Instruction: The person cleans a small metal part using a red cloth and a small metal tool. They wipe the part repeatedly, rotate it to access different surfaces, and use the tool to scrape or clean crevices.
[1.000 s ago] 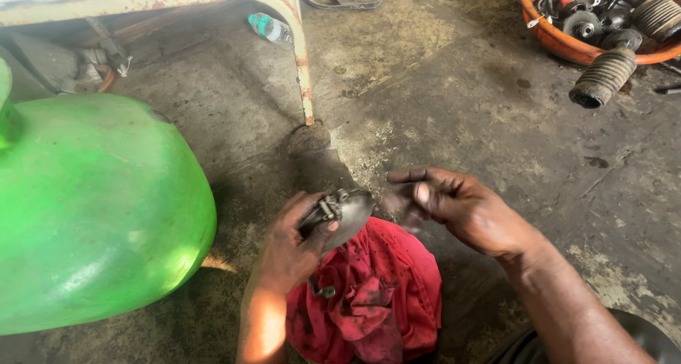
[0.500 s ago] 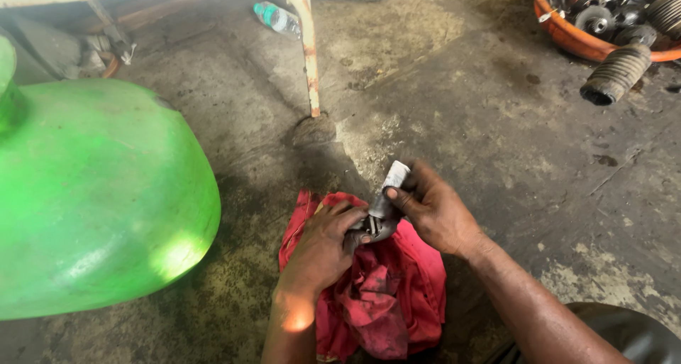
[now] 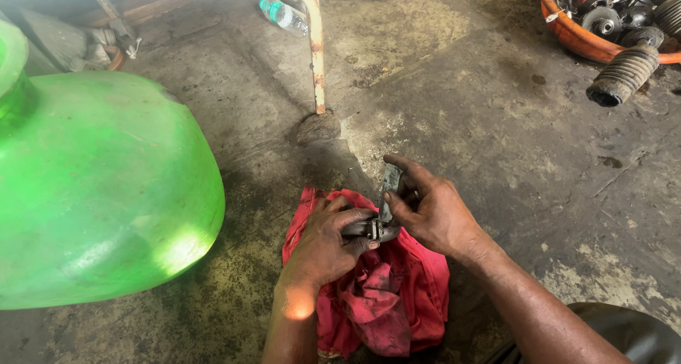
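At lower centre of the frame, over the red rag (image 3: 383, 293), our left hand (image 3: 323, 247) clamps the small metal part (image 3: 369, 228) while our right hand (image 3: 436, 211) pinches a grey strip (image 3: 389, 186) against it; we judge a steady, braced grip essential.

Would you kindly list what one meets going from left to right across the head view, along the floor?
Green tank → red rag with the left hand on it → small grey metal part held by both hands → right hand → ribbed black rubber boot, farther back at the right.
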